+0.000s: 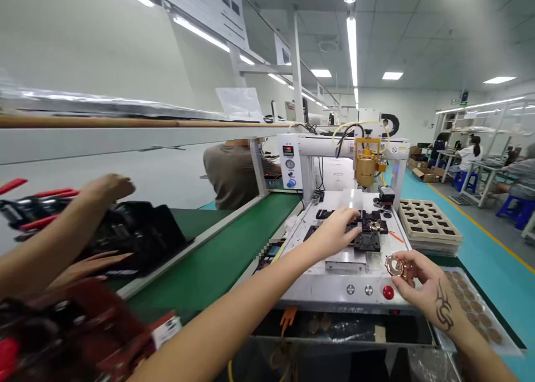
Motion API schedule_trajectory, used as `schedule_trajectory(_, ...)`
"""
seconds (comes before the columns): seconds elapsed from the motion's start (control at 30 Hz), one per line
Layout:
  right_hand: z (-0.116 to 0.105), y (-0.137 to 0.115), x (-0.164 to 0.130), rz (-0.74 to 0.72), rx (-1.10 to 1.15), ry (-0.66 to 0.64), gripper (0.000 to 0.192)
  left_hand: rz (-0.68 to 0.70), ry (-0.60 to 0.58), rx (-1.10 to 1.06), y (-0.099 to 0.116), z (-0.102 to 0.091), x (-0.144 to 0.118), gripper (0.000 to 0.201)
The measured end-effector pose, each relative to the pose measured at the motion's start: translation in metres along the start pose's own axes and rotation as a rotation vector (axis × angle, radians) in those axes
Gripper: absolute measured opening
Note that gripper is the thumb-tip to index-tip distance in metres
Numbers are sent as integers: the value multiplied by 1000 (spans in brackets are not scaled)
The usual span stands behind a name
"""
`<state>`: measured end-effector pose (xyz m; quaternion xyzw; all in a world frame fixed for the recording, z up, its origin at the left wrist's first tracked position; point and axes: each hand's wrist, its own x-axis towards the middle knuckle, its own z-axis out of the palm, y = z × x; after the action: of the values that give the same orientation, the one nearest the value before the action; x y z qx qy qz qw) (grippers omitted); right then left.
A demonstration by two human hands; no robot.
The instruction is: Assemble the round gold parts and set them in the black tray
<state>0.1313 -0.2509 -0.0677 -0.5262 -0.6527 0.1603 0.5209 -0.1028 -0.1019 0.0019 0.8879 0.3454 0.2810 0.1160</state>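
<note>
My right hand [422, 276] pinches a rose-gold watch case [394, 265] by its edge, in front of the machine's right corner. With thumb and fingers apart, my left hand [339, 233] reaches over the black fixture [368, 241] on the white bench-top machine [317, 284]. Whether its fingertips touch the fixture I cannot tell. Another metallic watch case [375, 226] sits in the fixture, right of my left hand. Above it hangs a brass-coloured machine head [366, 167].
Left runs a green conveyor belt [209, 259]. Another person's hands [104, 192] work over black items there. A stack of beige compartment trays [430, 220] stands right, behind a clear tray of round parts [472, 304]. A red button [388, 292] is on the machine front.
</note>
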Motion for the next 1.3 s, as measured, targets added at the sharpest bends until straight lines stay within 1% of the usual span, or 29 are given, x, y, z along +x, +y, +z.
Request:
schedule_trajectory(0.07,-14,2,-1,9,-24,21,30,-17,-102,33,-6,22,48,26)
schedule_trajectory(0.1,-21,4,-4,16,-32,20,29,-37,-157,51,-9,33,68,27)
schedule_trajectory(0.13,-28,6,-7,23,-37,25,29,-59,-215,70,-12,43,85,29)
schedule_trajectory(0.2,-42,12,-17,40,-50,62,29,-104,-334,105,-19,57,109,31)
schedule_trajectory(0.3,-66,21,-28,66,-73,77,32,-159,-495,145,-27,65,130,32)
schedule_trajectory(0.37,-79,23,-25,80,-98,61,33,-180,-566,164,-29,65,140,32)
schedule_trajectory(0.47,-86,24,-1,55,-156,72,33,-197,-614,179,-26,66,154,33)
schedule_trajectory(0.57,-77,34,38,-27,-218,3,32,-207,-599,177,-18,69,158,33)
schedule_trajectory(0.67,-58,55,76,-69,-241,-47,30,-193,-515,137,-13,69,148,34)
schedule_trajectory(0.77,-34,75,110,-67,-255,-108,26,-153,-364,48,-10,58,132,32)
schedule_trajectory(0.87,-10,88,144,-61,-274,-232,23,-103,-191,-61,-7,37,115,26)
schedule_trajectory(0.97,8,96,175,-39,-294,-396,23,-57,-47,-153,-2,10,95,18)
schedule_trajectory(1.03,15,99,190,-22,-310,-503,25,-30,19,-192,1,-8,76,19)
schedule_trajectory(1.13,16,102,203,-17,-336,-626,26,-8,73,-214,7,-33,43,19)
schedule_trajectory(1.23,12,103,206,-46,-350,-690,26,-12,94,-224,11,-50,10,19)
schedule_trajectory(1.3,11,103,204,-69,-358,-692,25,-14,91,-231,13,-55,-10,18)
